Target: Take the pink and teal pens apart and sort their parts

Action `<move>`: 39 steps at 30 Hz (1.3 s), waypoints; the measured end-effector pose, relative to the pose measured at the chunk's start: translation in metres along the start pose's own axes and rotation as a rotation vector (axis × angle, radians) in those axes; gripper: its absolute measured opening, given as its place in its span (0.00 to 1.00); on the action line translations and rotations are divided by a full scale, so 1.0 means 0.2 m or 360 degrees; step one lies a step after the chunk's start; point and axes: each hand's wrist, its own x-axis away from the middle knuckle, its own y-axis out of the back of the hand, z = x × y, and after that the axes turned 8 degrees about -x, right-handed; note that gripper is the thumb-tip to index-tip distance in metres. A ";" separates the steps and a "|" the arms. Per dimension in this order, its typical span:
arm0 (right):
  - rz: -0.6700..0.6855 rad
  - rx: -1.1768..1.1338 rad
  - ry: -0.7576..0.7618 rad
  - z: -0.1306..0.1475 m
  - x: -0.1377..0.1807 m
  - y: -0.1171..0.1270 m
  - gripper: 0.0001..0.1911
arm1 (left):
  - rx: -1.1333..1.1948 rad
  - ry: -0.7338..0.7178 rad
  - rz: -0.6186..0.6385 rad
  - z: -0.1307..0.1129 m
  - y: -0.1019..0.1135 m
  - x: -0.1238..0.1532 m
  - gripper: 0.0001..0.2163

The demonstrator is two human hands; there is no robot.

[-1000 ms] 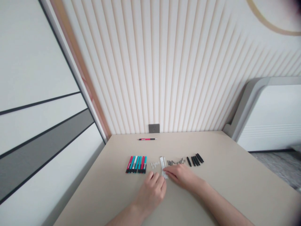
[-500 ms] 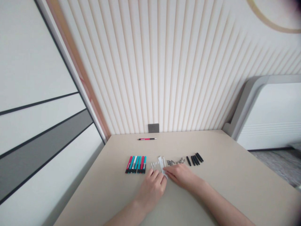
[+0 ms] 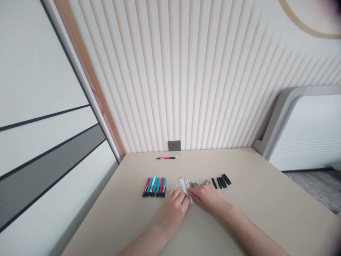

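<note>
A: White plastic sticks (image 3: 183,185) fanned out wider vs. earlier frame, lying on the beige tabletop (image 3: 253,217).
B: Hands?
A: Together at the sticks' lower ends, left hand (image 3: 173,213) and right hand (image 3: 206,199) nearly touching. Clamped or just resting? Can't tell.
B: Done vs. left?
A: Still sep. groups: teal-and-red markers (image 3: 154,187), small translucent white pieces (image 3: 174,186), grey metal bits (image 3: 198,184), black plastic tubes (image 3: 221,181). Nothing visibly joined yet.

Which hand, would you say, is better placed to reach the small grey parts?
Probably the right hand: it lies just below those parts, while the left hand sits beyond the white strips.
</note>
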 end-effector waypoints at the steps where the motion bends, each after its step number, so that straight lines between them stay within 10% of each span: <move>1: -0.0005 0.0003 -0.0008 0.00 0.00 0.00 0.14 | -0.0003 0.0012 0.0014 0.00 0.00 0.00 0.04; 28: 0.0022 0.0076 -0.0043 0.00 0.01 0.00 0.15 | 0.0152 -0.0050 0.0091 0.01 0.00 0.01 0.09; 39: -0.0525 -0.1046 -0.0287 -0.01 -0.05 -0.07 0.21 | 0.0301 -0.0005 -0.0013 0.03 0.03 0.01 0.09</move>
